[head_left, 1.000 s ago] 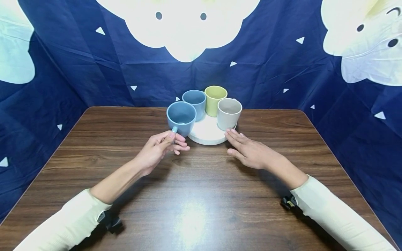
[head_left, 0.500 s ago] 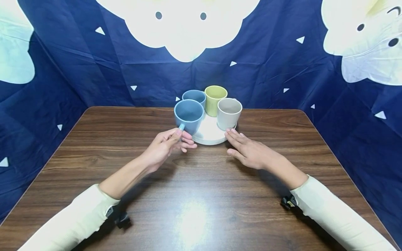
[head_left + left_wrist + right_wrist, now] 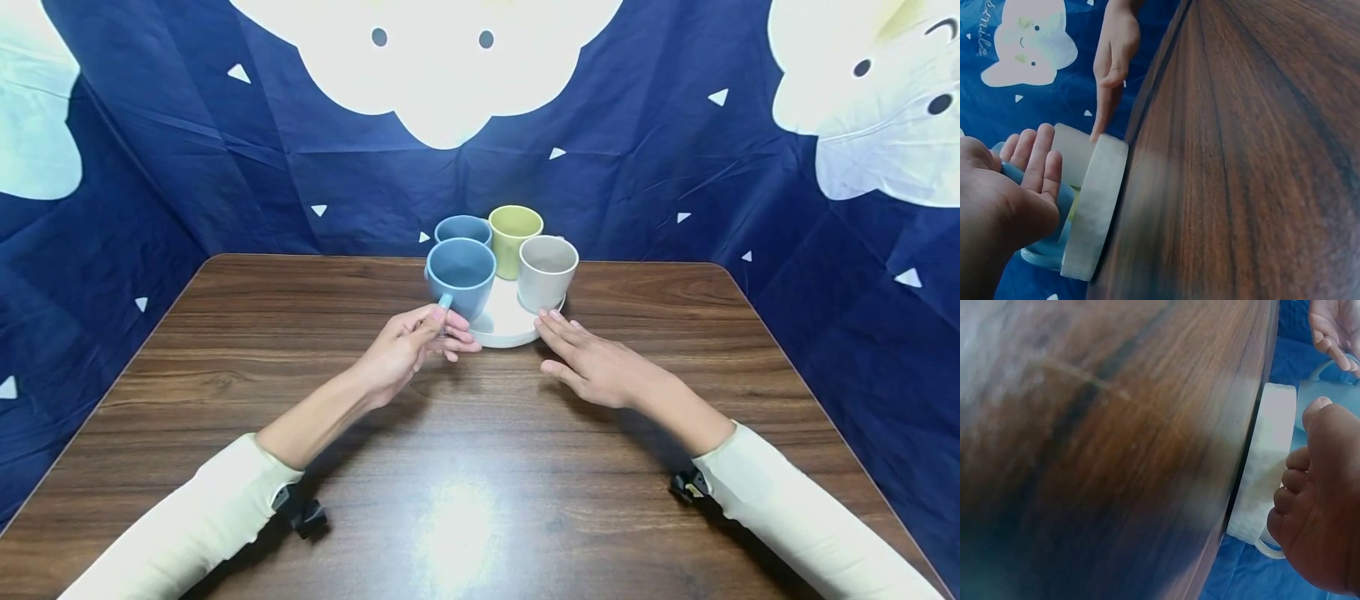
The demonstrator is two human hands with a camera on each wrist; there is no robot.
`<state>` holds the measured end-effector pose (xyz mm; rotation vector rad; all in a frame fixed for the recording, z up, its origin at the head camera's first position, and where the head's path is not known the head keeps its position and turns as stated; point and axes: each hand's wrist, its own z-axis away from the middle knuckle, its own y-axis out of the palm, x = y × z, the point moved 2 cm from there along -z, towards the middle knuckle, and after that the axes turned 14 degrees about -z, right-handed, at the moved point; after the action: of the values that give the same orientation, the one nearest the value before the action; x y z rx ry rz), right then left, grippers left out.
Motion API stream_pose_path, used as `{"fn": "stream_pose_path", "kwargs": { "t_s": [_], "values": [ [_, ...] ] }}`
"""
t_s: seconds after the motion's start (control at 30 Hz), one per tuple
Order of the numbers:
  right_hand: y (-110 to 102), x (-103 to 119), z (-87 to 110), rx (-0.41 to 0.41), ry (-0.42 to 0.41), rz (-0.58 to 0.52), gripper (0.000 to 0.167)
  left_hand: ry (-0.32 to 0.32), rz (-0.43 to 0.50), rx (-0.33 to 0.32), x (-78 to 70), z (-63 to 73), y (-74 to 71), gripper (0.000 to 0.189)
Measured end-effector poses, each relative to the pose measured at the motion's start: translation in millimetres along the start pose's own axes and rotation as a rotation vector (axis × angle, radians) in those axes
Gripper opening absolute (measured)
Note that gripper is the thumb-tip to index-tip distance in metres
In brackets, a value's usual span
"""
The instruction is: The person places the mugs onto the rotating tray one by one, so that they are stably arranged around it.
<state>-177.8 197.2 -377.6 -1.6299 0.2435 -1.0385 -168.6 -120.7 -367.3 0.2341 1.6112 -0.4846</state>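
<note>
By its handle, a blue mug (image 3: pixel 461 275) is pinched between the thumb and fingers of my left hand (image 3: pixel 397 354). It is over the left part of a round white tray (image 3: pixel 504 340); I cannot tell whether its base touches. Behind it, partly hidden, another blue mug (image 3: pixel 462 226) stands on the tray, beside a green mug (image 3: pixel 514 242). A light grey mug (image 3: pixel 546 279) stands at the tray's right side. My right hand (image 3: pixel 600 367) lies with straight fingers, fingertips at the tray's right front rim (image 3: pixel 1266 456), close to the grey mug.
The tray sits near the far edge of a brown wood-grain table (image 3: pixel 480 467). A dark blue cloth (image 3: pixel 375 183) with white cloud shapes hangs behind and at both sides. Small black devices hang at both wrists.
My left hand has carried the blue mug to the right, from the tray's left edge to over the tray, covering more of the rear blue mug. The right hand has hardly moved.
</note>
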Motion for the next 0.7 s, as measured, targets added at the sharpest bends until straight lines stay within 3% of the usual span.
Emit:
{"fn": "stream_pose_path", "kwargs": {
  "t_s": [0.7],
  "values": [
    [-1.0,3.0,-1.0,0.02,0.011,-0.015,0.07,0.005,-0.007,0.021,3.0,-15.0,2.4,0.058]
  ]
}}
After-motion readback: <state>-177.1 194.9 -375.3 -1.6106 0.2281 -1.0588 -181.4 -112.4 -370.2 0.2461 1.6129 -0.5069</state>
